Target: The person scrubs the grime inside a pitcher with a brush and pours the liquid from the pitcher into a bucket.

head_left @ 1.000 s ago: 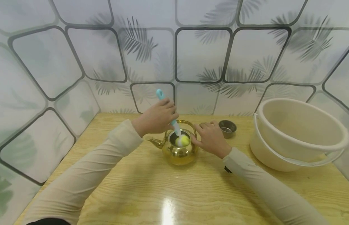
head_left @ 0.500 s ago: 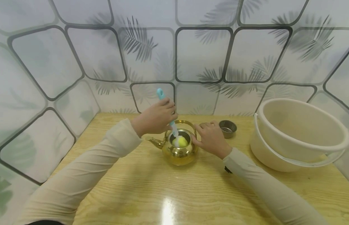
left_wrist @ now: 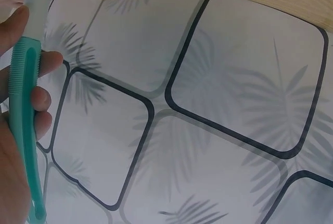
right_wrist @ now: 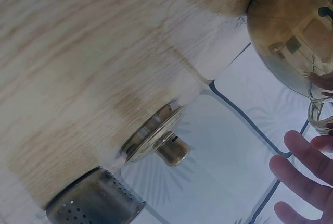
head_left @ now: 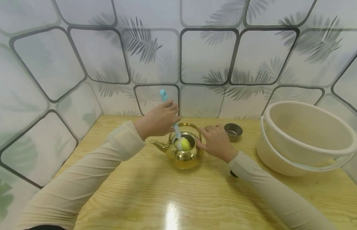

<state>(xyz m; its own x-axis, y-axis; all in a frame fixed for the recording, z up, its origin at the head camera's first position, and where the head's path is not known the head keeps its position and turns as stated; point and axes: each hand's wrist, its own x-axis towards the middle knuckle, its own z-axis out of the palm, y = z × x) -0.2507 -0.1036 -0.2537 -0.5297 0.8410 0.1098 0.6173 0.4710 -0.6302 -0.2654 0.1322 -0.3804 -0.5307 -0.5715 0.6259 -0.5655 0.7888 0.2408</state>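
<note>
A shiny gold kettle [head_left: 184, 159] stands on the wooden table, uncovered, its spout pointing left and its hoop handle raised. My left hand [head_left: 161, 119] grips the light-blue handle of a sponge brush [left_wrist: 25, 78], which slants down into the kettle's mouth. The brush's yellow and white sponge head [head_left: 185, 144] is inside the opening. At the kettle's right side, my right hand [head_left: 217, 140] holds it with thumb and forefinger by the rim and the foot of the hoop handle. The other fingers [right_wrist: 299, 185] are loosely bent, apart from the kettle.
Behind my right hand sits a perforated metal strainer [head_left: 233, 132]. Beside it the kettle's gold lid [right_wrist: 156, 135] lies on the table, mostly hidden in the head view. A large cream bucket [head_left: 299, 159] with a bail handle occupies the right. Patterned walls border the table [head_left: 155, 198].
The sponge head has shifted left and slightly lower inside the kettle's mouth, and the brush handle has moved slightly with my left hand. My right hand and the kettle stay in place.
</note>
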